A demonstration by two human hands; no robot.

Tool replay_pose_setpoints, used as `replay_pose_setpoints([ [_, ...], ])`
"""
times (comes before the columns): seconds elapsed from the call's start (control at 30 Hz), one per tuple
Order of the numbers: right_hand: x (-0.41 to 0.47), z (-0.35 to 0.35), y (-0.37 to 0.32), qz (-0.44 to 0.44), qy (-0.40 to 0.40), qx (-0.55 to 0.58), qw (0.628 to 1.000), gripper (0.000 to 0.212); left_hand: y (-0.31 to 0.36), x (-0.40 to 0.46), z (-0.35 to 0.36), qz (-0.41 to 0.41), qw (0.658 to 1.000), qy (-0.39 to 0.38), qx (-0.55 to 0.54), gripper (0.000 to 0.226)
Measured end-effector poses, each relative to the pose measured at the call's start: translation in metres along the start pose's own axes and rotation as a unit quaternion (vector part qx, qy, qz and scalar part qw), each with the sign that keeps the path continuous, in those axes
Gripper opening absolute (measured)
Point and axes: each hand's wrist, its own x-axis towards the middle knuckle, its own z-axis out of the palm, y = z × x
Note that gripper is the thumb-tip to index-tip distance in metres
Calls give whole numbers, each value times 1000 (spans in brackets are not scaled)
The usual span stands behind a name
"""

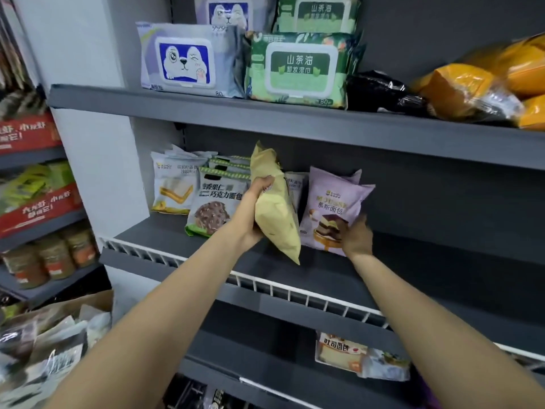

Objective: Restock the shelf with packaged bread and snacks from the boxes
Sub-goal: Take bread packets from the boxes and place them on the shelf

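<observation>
The middle shelf (413, 270) carries a short row of bread packets at its left end, with a long bare stretch to the right behind the white wire rail (295, 293). The yellow packet (274, 214) is the piece being stocked; it is upright and tilted, held edge-on above the shelf between the chocolate bread packet (211, 208) and the purple cake packet (333, 208). The left hand (253, 208) grips it, fingers wrapped round its side. The right hand (356, 236) rests on the lower corner of the purple packet, fingers blurred, so I cannot tell whether they pinch it or only press.

The gap looks tight. Pushed in at this tilt, the yellow packet could knock the chocolate one flat or shove the small pale packet (295, 184) behind it out of line. If the right hand lets go early, the leaning purple packet may slide forward toward the rail. A soft bag squeezed hard could also crush the bread
</observation>
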Motion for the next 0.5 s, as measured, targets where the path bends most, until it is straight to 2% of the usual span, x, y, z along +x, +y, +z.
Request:
replay_pose_setpoints([
  [0.07,1,2,1,-2,23,-33,999,58,-2,2,-3,-8,999,-28,-22,52],
  [0.13,-1,-5,-7,-42,93,-72,992,73,-4,3,-2,-9,996,-65,-53,45],
  [0.2,-10,-17,-20,-111,152,-59,980,70,-8,5,4,-13,992,-88,-87,41],
  [0.23,-16,-24,-27,-128,126,-24,983,64,-11,7,10,-12,991,-92,-99,41],
  [0.27,-23,-32,-33,-126,58,25,990,57,-14,10,17,-7,990,-94,-107,41],
  [0.3,-31,-40,-39,-98,-47,106,988,48,-17,12,26,-4,989,-99,-113,42],
  [0.33,-39,-48,-44,-38,-159,210,964,40,-20,16,36,1,989,-103,-108,43],
  [0.37,-42,-56,-46,13,-226,297,928,33,-23,20,45,6,989,-109,-98,42],
  [0.4,-40,-62,-43,36,-235,351,906,28,-25,25,53,16,992,-104,-71,40],
  [0.43,-35,-69,-37,35,-214,366,905,25,-27,28,62,21,995,-89,-42,38],
  [0.5,-24,-86,-24,-7,-147,321,936,22,-27,37,72,37,998,-44,22,32],
])
